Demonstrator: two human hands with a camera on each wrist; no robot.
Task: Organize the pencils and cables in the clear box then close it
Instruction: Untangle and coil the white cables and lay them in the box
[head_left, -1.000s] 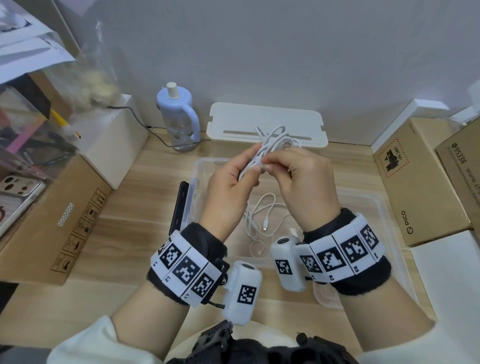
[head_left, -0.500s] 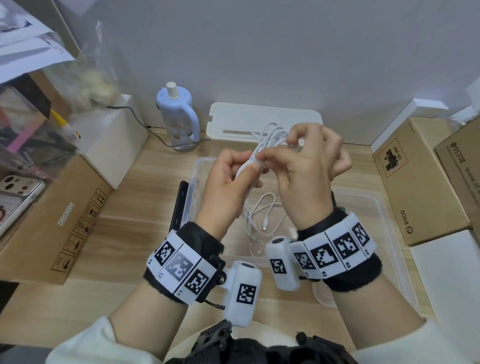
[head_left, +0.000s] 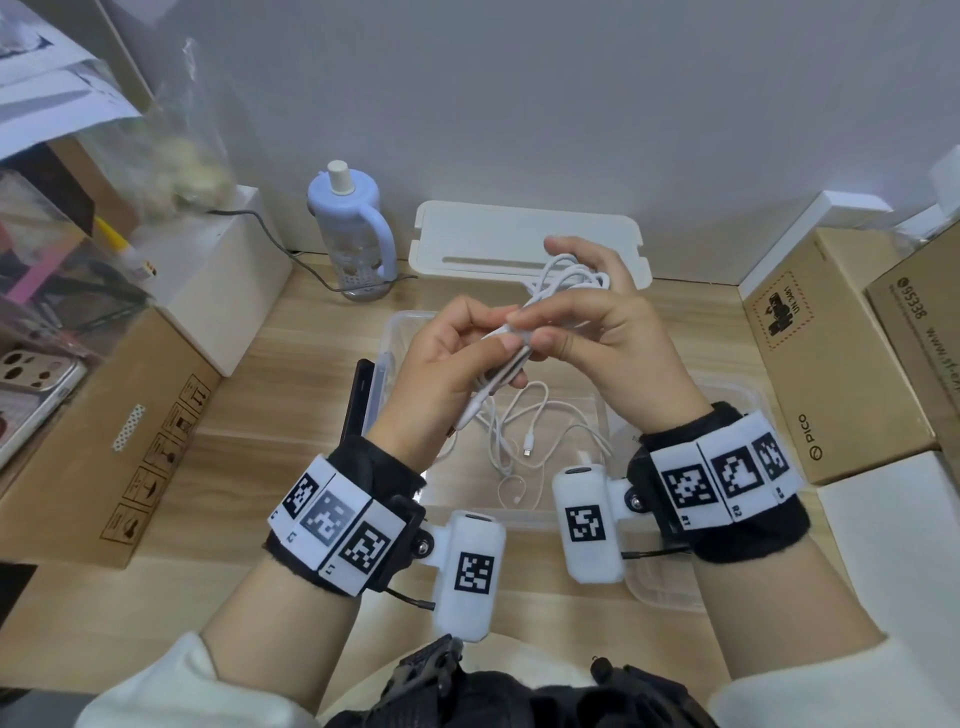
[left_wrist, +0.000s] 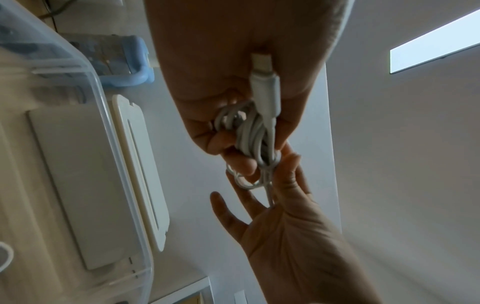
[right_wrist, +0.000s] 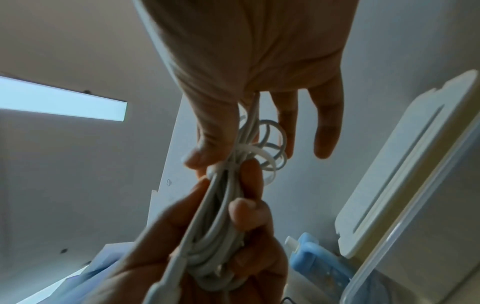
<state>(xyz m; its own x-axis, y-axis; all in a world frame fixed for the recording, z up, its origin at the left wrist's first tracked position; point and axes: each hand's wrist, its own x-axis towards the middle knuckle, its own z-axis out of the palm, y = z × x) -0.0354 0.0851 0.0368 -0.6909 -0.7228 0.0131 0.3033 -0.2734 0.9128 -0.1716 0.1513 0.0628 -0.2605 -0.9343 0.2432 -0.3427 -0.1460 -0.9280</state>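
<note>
in the middle of the head view, both hands hold a white cable bundle (head_left: 558, 291) up over the clear box (head_left: 737, 410). the left hand (head_left: 447, 364) is curled tight around the bundle's lower part. the right hand (head_left: 597, 322) pinches it with thumb and first finger, and its other fingers are spread out. a loose cable (head_left: 524, 426) lies inside the box. the white lid (head_left: 530, 241) leans on the wall at the top.

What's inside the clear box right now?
Inside the clear box, one loose white cable lies on the floor. No pencils show; the hands and wrist cameras cover much of it.
</note>
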